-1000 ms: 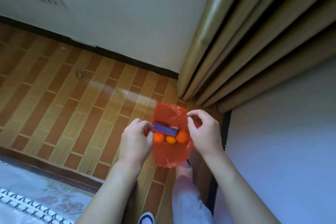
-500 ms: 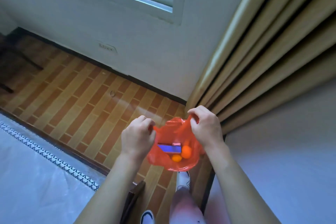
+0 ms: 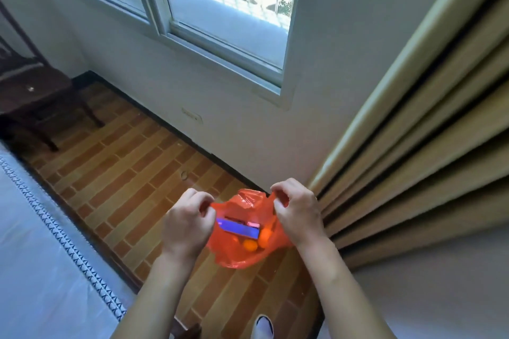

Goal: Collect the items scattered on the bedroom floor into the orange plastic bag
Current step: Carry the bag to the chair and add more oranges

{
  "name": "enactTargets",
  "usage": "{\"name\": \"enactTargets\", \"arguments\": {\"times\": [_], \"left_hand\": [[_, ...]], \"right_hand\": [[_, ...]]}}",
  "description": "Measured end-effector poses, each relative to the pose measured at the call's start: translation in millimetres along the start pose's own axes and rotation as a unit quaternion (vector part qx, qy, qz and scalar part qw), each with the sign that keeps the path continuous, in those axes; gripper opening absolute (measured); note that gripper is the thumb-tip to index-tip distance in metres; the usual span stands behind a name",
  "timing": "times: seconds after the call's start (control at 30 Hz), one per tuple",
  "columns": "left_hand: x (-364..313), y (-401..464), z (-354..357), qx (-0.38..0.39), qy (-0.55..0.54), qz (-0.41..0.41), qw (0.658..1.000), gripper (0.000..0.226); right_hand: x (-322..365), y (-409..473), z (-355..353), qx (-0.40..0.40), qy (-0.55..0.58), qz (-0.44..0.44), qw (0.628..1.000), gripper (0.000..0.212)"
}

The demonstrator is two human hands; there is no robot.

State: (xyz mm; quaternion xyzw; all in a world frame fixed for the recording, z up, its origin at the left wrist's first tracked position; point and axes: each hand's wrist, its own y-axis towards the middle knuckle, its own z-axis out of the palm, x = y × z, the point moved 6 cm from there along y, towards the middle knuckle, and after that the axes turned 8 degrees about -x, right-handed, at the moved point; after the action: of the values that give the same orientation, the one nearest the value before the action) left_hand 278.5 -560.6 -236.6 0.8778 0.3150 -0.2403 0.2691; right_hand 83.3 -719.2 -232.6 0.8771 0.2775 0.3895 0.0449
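The orange plastic bag [image 3: 234,253] hangs above the floor between my hands, its mouth held apart. My left hand [image 3: 186,224] pinches the bag's left rim. My right hand [image 3: 298,213] pinches the right rim, close to the curtain. Inside lie a flat blue-purple box [image 3: 239,228] and small orange fruits [image 3: 252,245]; the lower contents are hidden by the plastic.
Tan curtains [image 3: 413,146] hang at the right. A bed with a patterned edge [image 3: 41,242] fills the left. A dark wooden chair [image 3: 33,91] stands at the far left under the window [image 3: 220,8]. Brick-patterned floor [image 3: 124,173] runs between. A white shoe [image 3: 264,326] shows below.
The view has tilted upward, bringing the window and chair into sight. Both hands keep hold of the bag, which has risen higher off the floor.
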Motion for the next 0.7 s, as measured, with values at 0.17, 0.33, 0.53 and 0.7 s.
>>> {"name": "enactTargets", "arguments": {"times": [0.17,0.33,0.53,0.7], "left_hand": [[1,24,-22,-0.042,0.004,-0.024,0.999,0.019],[18,60,-43,-0.091,-0.014,-0.019,0.996,0.014],[56,104,-54,-0.131,-0.028,-0.051,0.990,0.016],[108,149,-72,-0.145,-0.023,-0.073,0.986,0.019]], "right_hand": [[20,40,6,0.001,0.011,-0.036,0.999,0.024],[54,78,27,0.002,0.020,-0.072,0.997,0.021],[93,125,69,0.005,0.015,-0.103,0.994,0.020],[129,167,124,0.025,0.020,-0.111,0.993,0.022]]}}
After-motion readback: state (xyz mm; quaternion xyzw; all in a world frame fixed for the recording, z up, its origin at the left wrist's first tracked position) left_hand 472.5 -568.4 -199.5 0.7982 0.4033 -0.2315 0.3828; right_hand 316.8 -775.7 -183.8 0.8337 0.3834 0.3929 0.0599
